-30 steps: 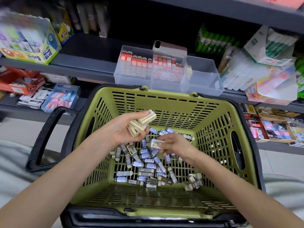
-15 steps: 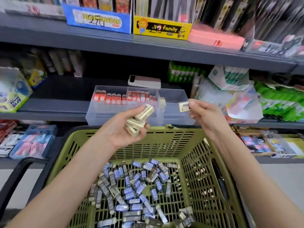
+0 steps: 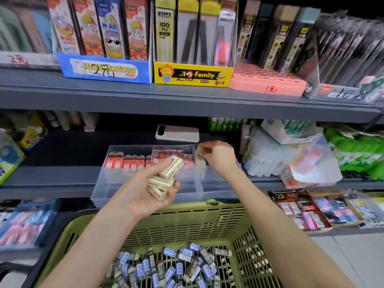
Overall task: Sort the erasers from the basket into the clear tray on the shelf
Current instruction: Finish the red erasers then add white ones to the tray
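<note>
My left hand (image 3: 145, 194) grips a stack of cream erasers (image 3: 165, 177) in front of the clear tray (image 3: 145, 196) on the shelf. My right hand (image 3: 218, 157) reaches over the tray's right compartment with curled fingers; it is blurred, and a pale eraser (image 3: 201, 163) shows just below its fingertips, so whether it still holds one is unclear. Rows of red-sleeved erasers (image 3: 128, 163) stand in the tray's back left. The green basket (image 3: 187, 221) below holds several blue- and brown-sleeved erasers (image 3: 172, 265).
A white phone-like device (image 3: 177, 133) lies on the shelf behind the tray. Plastic-wrapped packs (image 3: 291, 154) crowd the shelf right of the tray. The upper shelf edge (image 3: 187, 98) hangs above, with boxed stationery (image 3: 104, 67) on it.
My right hand carried one eraser up out of the basket, then forward over the tray's right compartment. The view tilted upward to the shelves. My left hand keeps its stack.
</note>
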`<state>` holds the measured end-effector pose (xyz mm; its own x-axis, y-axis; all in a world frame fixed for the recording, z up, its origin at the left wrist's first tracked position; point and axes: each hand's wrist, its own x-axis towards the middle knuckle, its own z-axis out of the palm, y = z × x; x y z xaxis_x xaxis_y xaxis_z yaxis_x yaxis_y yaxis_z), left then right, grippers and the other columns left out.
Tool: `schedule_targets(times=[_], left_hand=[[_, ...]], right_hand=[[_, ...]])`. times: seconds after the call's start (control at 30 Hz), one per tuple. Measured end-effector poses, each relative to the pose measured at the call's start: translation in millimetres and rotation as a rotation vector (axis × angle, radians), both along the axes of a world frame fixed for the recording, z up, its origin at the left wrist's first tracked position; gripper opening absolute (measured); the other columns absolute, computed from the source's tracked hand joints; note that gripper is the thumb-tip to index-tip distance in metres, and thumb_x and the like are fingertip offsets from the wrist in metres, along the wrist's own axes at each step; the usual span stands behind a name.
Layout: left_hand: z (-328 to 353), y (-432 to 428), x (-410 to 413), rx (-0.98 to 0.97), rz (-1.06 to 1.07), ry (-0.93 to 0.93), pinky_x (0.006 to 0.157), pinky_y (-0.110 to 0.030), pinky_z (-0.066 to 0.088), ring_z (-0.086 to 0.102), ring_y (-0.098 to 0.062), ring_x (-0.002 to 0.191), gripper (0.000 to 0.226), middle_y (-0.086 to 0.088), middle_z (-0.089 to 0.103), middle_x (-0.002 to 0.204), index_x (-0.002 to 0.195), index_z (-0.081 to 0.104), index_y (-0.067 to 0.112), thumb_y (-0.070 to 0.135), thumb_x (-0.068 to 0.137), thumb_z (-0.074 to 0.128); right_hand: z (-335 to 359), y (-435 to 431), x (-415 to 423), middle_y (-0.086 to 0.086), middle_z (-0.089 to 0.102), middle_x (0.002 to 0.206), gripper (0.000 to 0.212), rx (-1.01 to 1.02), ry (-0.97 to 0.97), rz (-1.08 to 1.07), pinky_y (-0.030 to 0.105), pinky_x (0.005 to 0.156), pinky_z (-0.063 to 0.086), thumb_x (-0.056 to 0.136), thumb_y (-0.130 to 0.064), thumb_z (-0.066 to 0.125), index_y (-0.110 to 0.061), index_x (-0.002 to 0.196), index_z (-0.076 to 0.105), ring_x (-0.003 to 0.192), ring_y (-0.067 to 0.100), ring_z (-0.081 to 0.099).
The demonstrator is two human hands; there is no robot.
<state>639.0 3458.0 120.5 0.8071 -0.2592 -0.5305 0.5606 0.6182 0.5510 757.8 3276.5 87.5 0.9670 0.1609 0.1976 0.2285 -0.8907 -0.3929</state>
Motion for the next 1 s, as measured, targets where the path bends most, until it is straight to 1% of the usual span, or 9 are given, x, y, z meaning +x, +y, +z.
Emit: schedule_targets(times=[0.23, 0.37, 0.47, 0.53, 0.67, 0.77, 0.83, 0.9, 1.0], left_hand=[[1.7, -1.1, 5.3, 0.023, 0.003, -0.002, 0.041, -0.023, 0.049, 0.062, -0.023, 0.058, 0.021, -0.012, 0.063, 0.069, 0.067, 0.076, 0.005, 0.022, 0.055, 0.077], [3.2, -2.8, 7.0, 0.034, 0.007, 0.0, 0.042, -0.022, 0.05, 0.061, -0.022, 0.057, 0.021, -0.011, 0.063, 0.068, 0.066, 0.075, 0.005, 0.024, 0.057, 0.076], [3.4, -6.7, 7.9, 0.069, 0.005, -0.021, 0.042, -0.023, 0.049, 0.062, -0.021, 0.057, 0.026, -0.011, 0.064, 0.068, 0.067, 0.076, 0.006, 0.024, 0.05, 0.081], [3.6, -11.2, 7.6, 0.12, -0.017, -0.053, 0.041, -0.023, 0.049, 0.062, -0.019, 0.056, 0.027, -0.009, 0.065, 0.066, 0.066, 0.076, 0.009, 0.027, 0.046, 0.082], [5.8, -22.5, 6.3, 0.217, -0.071, -0.127, 0.042, -0.023, 0.049, 0.063, -0.017, 0.056, 0.042, -0.007, 0.068, 0.073, 0.079, 0.074, 0.01, 0.031, 0.044, 0.083], [9.2, -27.0, 6.7, 0.204, -0.064, -0.113, 0.042, -0.024, 0.049, 0.063, -0.016, 0.055, 0.037, -0.006, 0.068, 0.067, 0.068, 0.076, 0.01, 0.035, 0.042, 0.084], [11.4, -26.6, 7.7, 0.17, -0.025, -0.079, 0.042, -0.024, 0.05, 0.062, -0.017, 0.055, 0.032, -0.007, 0.066, 0.063, 0.063, 0.074, 0.009, 0.037, 0.05, 0.082], [11.8, -25.0, 8.0, 0.146, 0.042, -0.034, 0.042, -0.024, 0.051, 0.062, -0.019, 0.054, 0.031, -0.01, 0.065, 0.062, 0.059, 0.072, 0.007, 0.038, 0.059, 0.077], [11.0, -23.6, 7.2, 0.11, 0.137, 0.038, 0.04, -0.025, 0.05, 0.061, -0.022, 0.055, 0.035, -0.012, 0.063, 0.062, 0.06, 0.071, 0.004, 0.037, 0.067, 0.074]], right_hand=[[-2.3, -5.3, 2.9, 0.001, 0.061, 0.126, 0.034, 0.03, 0.252, 0.067, 0.025, 0.087, 0.043, 0.093, -0.017, 0.046, -0.028, 0.121, 0.062, 0.112, 0.023, 0.057], [13.0, -8.4, -13.7, 0.004, 0.065, 0.119, 0.032, 0.039, 0.128, 0.0, 0.03, 0.087, 0.047, 0.095, -0.017, 0.043, -0.023, 0.121, 0.062, 0.105, 0.022, 0.06], [32.5, -4.3, -42.2, -0.008, 0.07, 0.076, 0.028, 0.479, 0.117, 0.059, 0.024, 0.068, 0.045, 0.095, -0.031, 0.049, -0.016, 0.09, 0.072, 0.07, -0.002, 0.058], [50.3, -0.2, -64.4, -0.007, 0.066, 0.064, 0.034, 0.755, 0.279, 0.161, 0.017, 0.058, 0.042, 0.091, -0.043, 0.052, -0.019, 0.078, 0.072, 0.06, -0.001, 0.053], [64.6, -0.8, -83.5, -0.004, 0.065, 0.064, 0.017, 0.788, 0.438, 0.286, 0.02, 0.05, 0.041, 0.086, -0.028, 0.065, -0.014, 0.081, 0.073, 0.057, 0.004, 0.052], [68.0, -14.6, -75.6, -0.004, 0.067, 0.065, 0.008, 0.864, 0.411, 0.247, 0.019, 0.05, 0.042, 0.087, -0.013, 0.064, -0.012, 0.086, 0.072, 0.058, 0.003, 0.054], [65.8, -30.0, -60.6, -0.007, 0.069, 0.071, 0.009, 0.773, 0.247, 0.107, 0.019, 0.056, 0.047, 0.087, -0.016, 0.064, -0.019, 0.084, 0.071, 0.065, 0.003, 0.059], [59.0, -43.3, -43.4, -0.005, 0.071, 0.084, 0.008, 0.438, 0.068, -0.02, 0.026, 0.07, 0.052, 0.087, -0.024, 0.063, -0.021, 0.089, 0.069, 0.08, 0.01, 0.064], [40.9, -49.0, -30.1, -0.002, 0.072, 0.093, 0.018, 0.009, 0.078, 0.001, 0.032, 0.082, 0.049, 0.087, -0.035, 0.062, -0.022, 0.097, 0.07, 0.09, 0.017, 0.064]])
